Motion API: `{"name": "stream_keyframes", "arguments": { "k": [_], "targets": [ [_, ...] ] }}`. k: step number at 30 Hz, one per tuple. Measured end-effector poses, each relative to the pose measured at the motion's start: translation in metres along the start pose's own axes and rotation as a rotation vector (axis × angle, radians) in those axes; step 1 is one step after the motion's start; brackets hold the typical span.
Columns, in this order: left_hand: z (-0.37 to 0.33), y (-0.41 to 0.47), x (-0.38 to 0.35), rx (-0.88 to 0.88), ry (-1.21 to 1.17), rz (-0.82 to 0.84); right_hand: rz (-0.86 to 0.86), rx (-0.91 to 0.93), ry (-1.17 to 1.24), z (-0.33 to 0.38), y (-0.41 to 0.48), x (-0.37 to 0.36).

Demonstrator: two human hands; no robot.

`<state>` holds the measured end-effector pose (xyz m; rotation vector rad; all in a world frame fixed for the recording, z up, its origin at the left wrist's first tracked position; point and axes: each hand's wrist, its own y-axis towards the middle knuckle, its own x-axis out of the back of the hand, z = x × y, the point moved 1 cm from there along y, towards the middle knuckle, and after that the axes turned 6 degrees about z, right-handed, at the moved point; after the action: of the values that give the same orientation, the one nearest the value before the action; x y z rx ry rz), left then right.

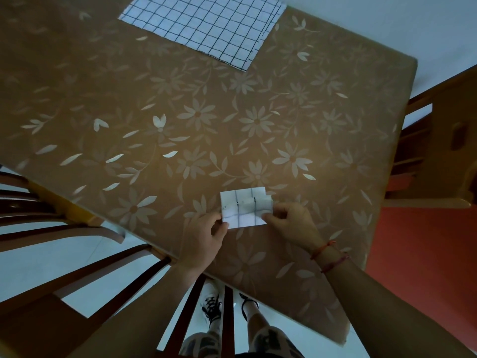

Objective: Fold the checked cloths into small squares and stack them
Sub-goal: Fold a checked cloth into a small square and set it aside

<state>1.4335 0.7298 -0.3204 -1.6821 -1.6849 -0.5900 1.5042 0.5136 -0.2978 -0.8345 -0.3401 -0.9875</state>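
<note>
Checked cloths: two in view, flat cloth [204,27] at the far edge, folded cloth [242,208] at the near edge, well apart.
Table [232,112]: brown floral cover, used as the folding surface; the middle between the two cloths is bare cover.
Chair [77,267]: wooden, tucked at the near-left corner; the person stands just beside it.
Flat cloth: spread open, not yet folded. Likely parked far back to leave working room near the body.
Folded cloth: small rectangle lying on the table, layers stepped at the upper-right corner. Judgement: needs squaring or one more fold before it can start the stack.
Left hand [204,239]: thumb and fingers pinch the lower-left corner, probably to anchor it.
Right hand [289,223]: fingers curled onto the right edge, gripping it where the layers are uneven.
Hands: apart, one on each side of the folded cloth, both holding it.
Wrist cords [327,254]: red, on the right wrist, not touching the cloth.
</note>
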Motion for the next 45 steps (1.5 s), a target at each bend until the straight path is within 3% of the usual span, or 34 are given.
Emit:
{"name": "stream_keyframes", "arguments": {
  "k": [14,20,23,26,33,36,39,41,45],
  "targets": [
    [0.004,0.010,0.002,0.130,-0.130,0.058,-0.010,-0.169,0.060,0.001,0.024,-0.004],
    [-0.007,0.012,0.004,0.061,0.079,0.076,-0.039,-0.189,0.060,0.002,0.026,-0.004],
    [-0.012,0.012,0.006,-0.113,0.278,0.010,-0.036,-0.191,0.056,0.000,0.029,-0.006],
    [-0.009,0.018,0.002,-0.292,0.449,0.074,-0.042,-0.192,0.034,0.001,0.029,-0.005],
    [0.005,0.023,0.003,-0.214,0.571,0.226,-0.062,-0.198,-0.006,0.005,0.027,-0.003],
    [0.007,0.022,0.001,-0.203,0.573,0.255,-0.248,-0.109,-0.238,0.014,0.020,-0.001],
    [0.008,0.022,-0.001,-0.189,0.573,0.267,-0.421,0.232,-0.395,0.030,0.015,-0.015],
    [0.010,0.020,-0.002,-0.191,0.573,0.266,-0.323,0.406,-0.478,0.037,0.017,-0.036],
    [0.015,0.018,-0.006,-0.221,0.584,0.268,-0.122,0.467,-0.665,0.033,0.027,-0.071]
  ]
}}
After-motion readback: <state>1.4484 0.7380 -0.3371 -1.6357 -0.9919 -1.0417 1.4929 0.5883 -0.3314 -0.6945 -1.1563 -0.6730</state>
